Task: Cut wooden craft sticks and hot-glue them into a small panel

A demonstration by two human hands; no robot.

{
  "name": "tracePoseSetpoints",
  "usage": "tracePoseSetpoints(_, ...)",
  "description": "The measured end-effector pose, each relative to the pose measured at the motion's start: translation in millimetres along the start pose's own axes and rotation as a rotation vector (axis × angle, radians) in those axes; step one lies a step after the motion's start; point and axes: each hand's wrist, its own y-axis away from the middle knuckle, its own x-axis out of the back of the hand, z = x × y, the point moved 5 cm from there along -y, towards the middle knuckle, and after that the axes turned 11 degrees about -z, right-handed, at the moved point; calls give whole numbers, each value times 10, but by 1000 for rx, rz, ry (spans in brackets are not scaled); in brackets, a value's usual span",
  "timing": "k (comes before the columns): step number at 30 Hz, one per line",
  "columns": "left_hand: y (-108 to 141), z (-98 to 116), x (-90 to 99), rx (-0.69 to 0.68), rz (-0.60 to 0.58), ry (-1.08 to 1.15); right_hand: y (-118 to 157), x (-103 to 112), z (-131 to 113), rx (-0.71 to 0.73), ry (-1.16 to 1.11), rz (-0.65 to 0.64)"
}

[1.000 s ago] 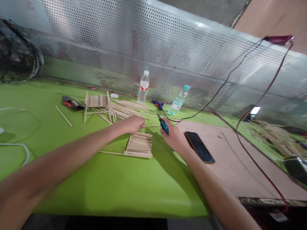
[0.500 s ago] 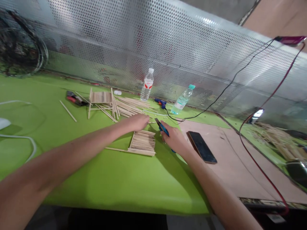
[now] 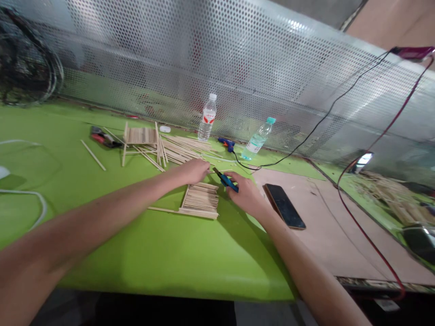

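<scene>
My left hand (image 3: 198, 171) is closed, pressing a thin wooden stick (image 3: 226, 170) that pokes out to the right of its fingers. In my right hand (image 3: 245, 190) is a blue utility knife (image 3: 227, 180), its blade out and lying close to the stick beside my left fingertips. Whether the blade touches the stick I cannot tell. Below my hands lies a flat panel of sticks (image 3: 200, 200) laid side by side, with one long stick running out to its left. A small chair-like stick frame (image 3: 141, 136) stands at the back left.
Loose sticks (image 3: 183, 147) lie behind my left hand. Pliers with red handles (image 3: 103, 137), two bottles (image 3: 207, 118) and a blue glue gun (image 3: 226, 144) with a black cord stand or lie along the back. To the right is a phone (image 3: 284, 206) on a pinkish board (image 3: 326, 226).
My right hand has brought the knife leftward, so its blade is now nearer my left fingertips and the stick. My left hand keeps its place, and the whole view has shifted slightly.
</scene>
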Motion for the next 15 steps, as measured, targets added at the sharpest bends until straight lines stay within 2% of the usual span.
tracePoseSetpoints(15,-21,-22,-15,14,-10,35,-46,-37,83,-46,-114,-8)
